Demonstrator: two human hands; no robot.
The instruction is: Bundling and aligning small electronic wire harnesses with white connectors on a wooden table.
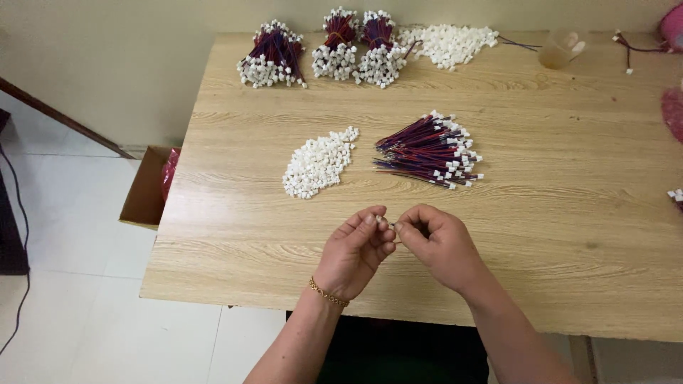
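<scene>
Right now the left hand (354, 250) and right hand (435, 245) meet fingertip to fingertip, pinching a tiny part (390, 225) — barely visible — above the wooden table (235, 235); best keep it steady, squarely aligned, near the white connector pile (319, 163).

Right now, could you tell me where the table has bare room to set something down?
The table's near left corner is bare, as is the wide patch right of the loose wire pile. A free strip runs between that pile and the tied bundles at the back. It is crowded around the white connector heap and both hands, left and right.
</scene>
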